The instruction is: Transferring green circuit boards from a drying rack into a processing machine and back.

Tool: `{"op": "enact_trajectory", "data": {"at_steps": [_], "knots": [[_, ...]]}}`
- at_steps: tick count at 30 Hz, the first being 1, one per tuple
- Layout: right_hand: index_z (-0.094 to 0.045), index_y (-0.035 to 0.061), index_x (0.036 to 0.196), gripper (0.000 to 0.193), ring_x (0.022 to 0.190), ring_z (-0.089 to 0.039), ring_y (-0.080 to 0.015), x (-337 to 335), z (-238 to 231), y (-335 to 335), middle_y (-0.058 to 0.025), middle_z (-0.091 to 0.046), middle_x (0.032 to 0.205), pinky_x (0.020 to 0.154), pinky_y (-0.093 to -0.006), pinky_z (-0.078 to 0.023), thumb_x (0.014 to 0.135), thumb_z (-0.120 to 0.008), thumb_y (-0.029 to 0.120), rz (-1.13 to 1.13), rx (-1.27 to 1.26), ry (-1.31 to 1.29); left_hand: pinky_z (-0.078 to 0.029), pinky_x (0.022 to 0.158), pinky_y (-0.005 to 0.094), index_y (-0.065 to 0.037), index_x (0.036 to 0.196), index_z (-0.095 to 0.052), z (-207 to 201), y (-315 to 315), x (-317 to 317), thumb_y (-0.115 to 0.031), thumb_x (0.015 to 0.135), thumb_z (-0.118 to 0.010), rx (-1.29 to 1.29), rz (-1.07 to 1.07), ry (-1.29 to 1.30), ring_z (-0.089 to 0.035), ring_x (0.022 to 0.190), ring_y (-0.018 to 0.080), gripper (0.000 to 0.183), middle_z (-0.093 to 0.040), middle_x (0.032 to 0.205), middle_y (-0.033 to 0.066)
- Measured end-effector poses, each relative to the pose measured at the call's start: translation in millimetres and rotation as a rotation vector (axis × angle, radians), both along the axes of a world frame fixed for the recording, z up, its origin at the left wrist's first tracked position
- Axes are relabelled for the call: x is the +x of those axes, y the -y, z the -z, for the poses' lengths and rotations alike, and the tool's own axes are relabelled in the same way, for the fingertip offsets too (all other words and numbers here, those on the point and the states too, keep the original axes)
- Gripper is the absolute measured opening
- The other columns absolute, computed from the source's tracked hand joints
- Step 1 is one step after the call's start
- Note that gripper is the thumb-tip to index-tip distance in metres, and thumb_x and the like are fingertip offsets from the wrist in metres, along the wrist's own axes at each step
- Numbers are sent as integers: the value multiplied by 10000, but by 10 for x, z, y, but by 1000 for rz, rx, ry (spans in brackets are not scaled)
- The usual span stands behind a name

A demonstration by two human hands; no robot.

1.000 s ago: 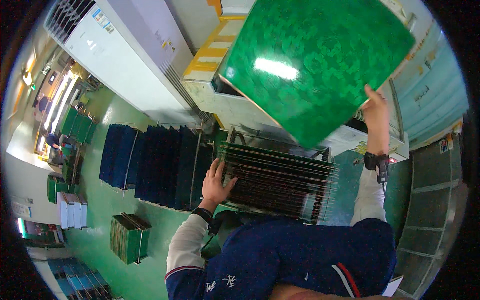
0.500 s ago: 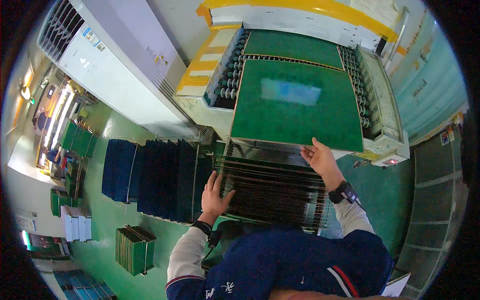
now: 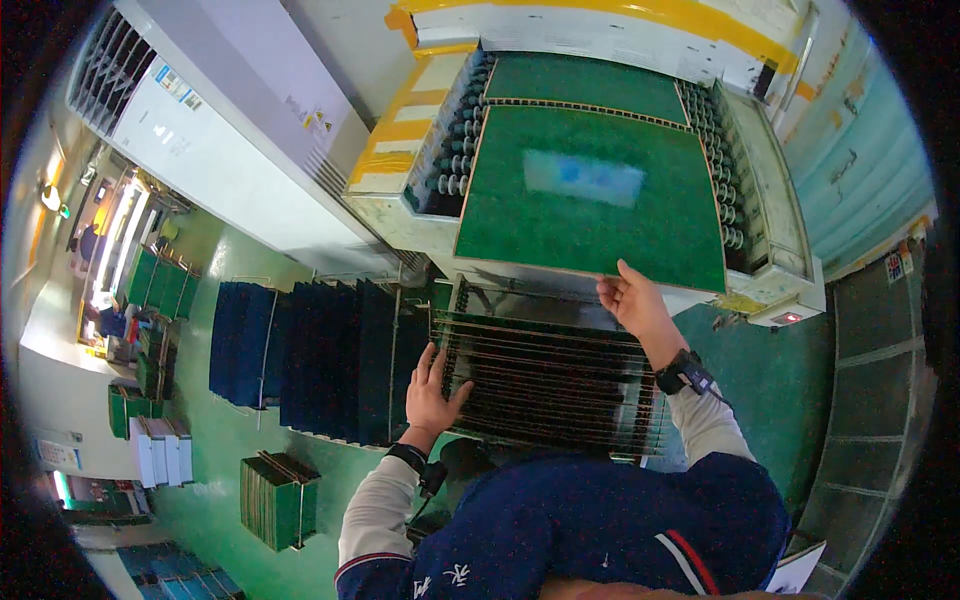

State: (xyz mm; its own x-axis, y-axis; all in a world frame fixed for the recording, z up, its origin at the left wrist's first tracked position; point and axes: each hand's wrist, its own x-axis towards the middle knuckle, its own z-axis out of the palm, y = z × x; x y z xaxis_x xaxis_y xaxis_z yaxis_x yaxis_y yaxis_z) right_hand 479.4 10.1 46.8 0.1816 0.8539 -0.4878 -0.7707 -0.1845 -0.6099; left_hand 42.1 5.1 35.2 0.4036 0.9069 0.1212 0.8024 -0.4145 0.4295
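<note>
One board (image 3: 590, 205) is seemingly being laid on rollers (image 3: 453, 185).
Left hand (image 3: 433, 398) is spread at the rack (image 3: 458, 300); whether the edge is pinched by right hand (image 3: 636, 303) cannot be told; release seems called for.

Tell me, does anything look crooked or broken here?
Nothing much stands out. The nearer green panel looks roughly lined up with the farther one; only the yellow tape on the machine's left side looks untidy, in patchy strips.

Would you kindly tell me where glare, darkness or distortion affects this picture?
Head view: a pale reflection glares on the nearer green board; the racked boards below look dark; the distant lights at far left look overexposed; fisheye distortion bends edges near the rim.
</note>
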Motion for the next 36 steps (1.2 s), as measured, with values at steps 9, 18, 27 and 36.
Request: {"op": "enact_trajectory", "data": {"at_steps": [9, 18, 27, 36], "knots": [[-607, 26, 1119, 366, 913, -702, -258, 28, 42, -118, -162, -723, 1074, 810, -402, -574, 1019, -701, 365, 19, -7, -4, -491, 1076, 487, -45, 1507, -506, -26, 10, 3, -426, 894, -793, -7, -2, -13, -530, 1337, 417, 777, -404, 1630, 161], [-616, -5, 1111, 385, 894, -694, -246, 9, 51, -186, -163, -724, 1075, 805, -391, -574, 1017, -701, 359, 16, 16, 13, -476, 1120, 480, -59, 1515, -499, -27, 21, 0, -421, 890, -794, -49, -18, -12, -488, 1416, 410, 780, -382, 1651, 150], [-646, -17, 1099, 373, 879, -709, -245, 49, 10, -296, -149, -738, 1038, 790, -396, -582, 1023, -683, 346, 23, -12, 4, -491, 1071, 487, -28, 1488, -523, 9, 10, -8, -465, 898, -783, 18, 0, -6, -536, 1328, 414, 778, -412, 1621, 176], [-635, 24, 1127, 346, 891, -716, -250, 121, 52, -345, -136, -746, 1051, 787, -410, -582, 1013, -695, 345, 4, -16, -15, -485, 1083, 491, -33, 1496, -517, -12, -2, 0, -446, 904, -777, -15, -2, 1, -527, 1346, 417, 767, -413, 1619, 181]]}}
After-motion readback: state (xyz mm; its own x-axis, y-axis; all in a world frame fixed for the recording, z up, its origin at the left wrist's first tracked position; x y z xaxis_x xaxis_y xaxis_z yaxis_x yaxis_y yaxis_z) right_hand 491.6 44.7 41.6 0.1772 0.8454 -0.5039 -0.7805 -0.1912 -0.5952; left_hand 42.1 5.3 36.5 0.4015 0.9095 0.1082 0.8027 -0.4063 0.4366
